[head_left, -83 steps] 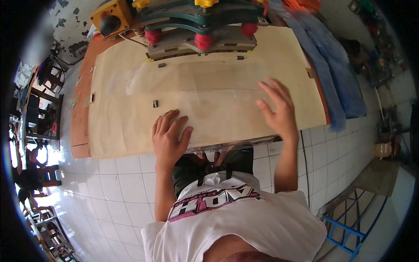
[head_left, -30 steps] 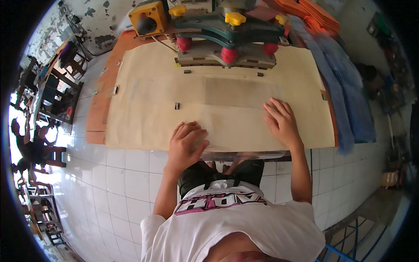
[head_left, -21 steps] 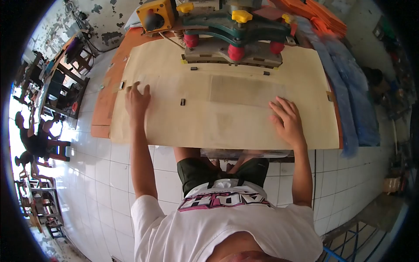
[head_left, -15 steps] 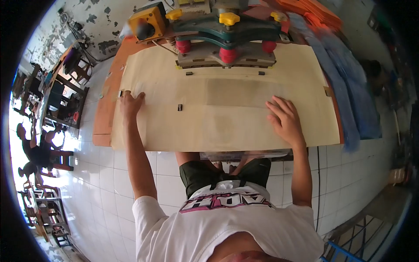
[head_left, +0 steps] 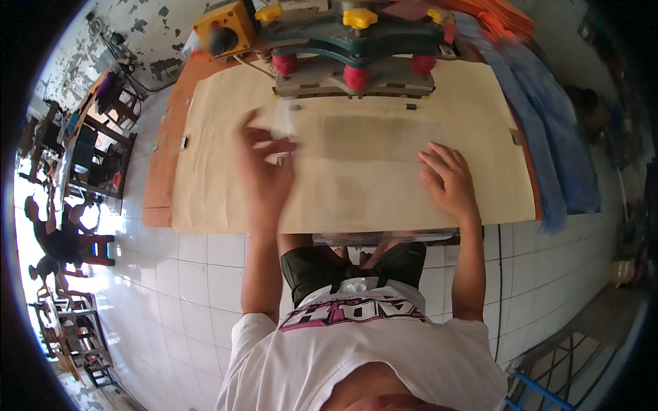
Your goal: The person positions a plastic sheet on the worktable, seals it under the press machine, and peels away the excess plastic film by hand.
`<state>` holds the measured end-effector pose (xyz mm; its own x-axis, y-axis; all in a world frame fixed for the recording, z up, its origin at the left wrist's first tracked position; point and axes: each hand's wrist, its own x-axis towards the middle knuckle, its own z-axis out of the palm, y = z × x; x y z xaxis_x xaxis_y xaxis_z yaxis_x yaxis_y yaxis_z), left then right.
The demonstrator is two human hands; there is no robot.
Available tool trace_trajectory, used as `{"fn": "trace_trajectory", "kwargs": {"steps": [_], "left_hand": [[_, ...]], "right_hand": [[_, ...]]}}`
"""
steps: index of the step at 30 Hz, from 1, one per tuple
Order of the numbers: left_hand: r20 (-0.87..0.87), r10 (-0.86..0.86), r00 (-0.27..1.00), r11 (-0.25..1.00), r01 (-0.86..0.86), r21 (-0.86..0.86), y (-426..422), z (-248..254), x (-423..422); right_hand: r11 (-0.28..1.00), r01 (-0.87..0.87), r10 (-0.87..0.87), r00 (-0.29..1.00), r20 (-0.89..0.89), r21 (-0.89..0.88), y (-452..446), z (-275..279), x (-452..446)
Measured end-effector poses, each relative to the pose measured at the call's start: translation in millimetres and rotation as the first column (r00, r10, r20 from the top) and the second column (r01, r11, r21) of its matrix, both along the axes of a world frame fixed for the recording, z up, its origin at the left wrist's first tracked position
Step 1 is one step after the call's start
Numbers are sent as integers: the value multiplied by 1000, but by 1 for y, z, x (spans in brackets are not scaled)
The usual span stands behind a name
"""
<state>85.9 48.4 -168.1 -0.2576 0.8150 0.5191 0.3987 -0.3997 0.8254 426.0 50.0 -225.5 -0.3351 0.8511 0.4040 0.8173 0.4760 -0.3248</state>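
Orange-brown tabletop (head_left: pixel 159 197) before me, mostly covered by a cream sheet (head_left: pixel 212 205) whose near edge runs just ahead of my dark shorts (head_left: pixel 312 270). At the far side, over the sheet, a green machine head (head_left: pixel 394 46) with yellow knobs on top and red cylinders above a grey bar. Along the right edge, a long bundle of blue plastic (head_left: pixel 548 133). Clear film (head_left: pixel 370 137) lies on the cream sheet between my hands, nearer side of the bar; a darker rectangle shows in it, outer edges faint. My left hand (head_left: pixel 269 168) is over the sheet left of that rectangle, blurred, fingers bent, thumb close to the forefinger; a pale translucent patch shows by the fingertips, but I cannot tell whether they pinch it. My right hand (head_left: pixel 449 179) rests at the film's right end, palm down, fingers slightly spread. Far right corner: an orange stack (head_left: pixel 504 19). Far left: a yellow box (head_left: pixel 224 29) with a dark knob. Smallest: a dark block (head_left: pixel 411 107) just below the bar.
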Motion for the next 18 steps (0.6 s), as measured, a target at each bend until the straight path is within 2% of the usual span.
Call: {"fn": "trace_trajectory", "kwargs": {"steps": [1,2,3,4,5,7,8,9,10,11,13,14,16,18], "left_hand": [[4,-253,967,966,253,51,-12,8,30],[91,-607,790,795,601,85,-27,20,50],[62,-791,609,611,780,135,-32,21,61],[-73,-875,479,474,877,78,-35,27,62],[-72,-876,477,472,878,82,-36,25,61],[-228,-621,750,706,661,253,-34,18,57],[-255,-368,894,847,436,304,-30,9,54],[-281,-161,946,938,235,254,-25,-6,44],[-317,54,947,978,14,209,-20,-20,32],[-366,129,921,991,-105,85,-18,-27,20],[-593,161,789,986,-159,56,-12,-37,-4],[-595,162,787,985,-163,53,-11,-39,-14],[-670,-29,742,984,-97,-150,-8,-41,-30],[-657,-64,751,984,-63,-168,-4,-38,-30]], "right_hand": [[1000,-1,1,1000,-5,1,0,-1,0],[1000,1,0,1000,-10,6,2,-1,0],[1000,-3,3,1000,-5,7,2,-1,-1],[1000,-5,5,1000,-19,-7,2,-1,0],[1000,-3,3,999,-35,-20,2,-1,1],[1000,5,-5,1000,-18,-14,1,-1,1],[1000,6,-6,1000,-4,-9,1,-1,1],[1000,13,-13,1000,-4,-4,1,-1,2],[1000,16,-16,1000,-11,-17,0,-1,2],[999,17,-18,1000,-21,-29,1,-1,2],[1000,23,-23,999,-27,-22,1,-1,2],[1000,21,-22,999,-28,-21,1,-1,2],[1000,17,-18,1000,-26,-13,1,-1,1],[1000,17,-17,999,-27,-7,1,0,0]]}}
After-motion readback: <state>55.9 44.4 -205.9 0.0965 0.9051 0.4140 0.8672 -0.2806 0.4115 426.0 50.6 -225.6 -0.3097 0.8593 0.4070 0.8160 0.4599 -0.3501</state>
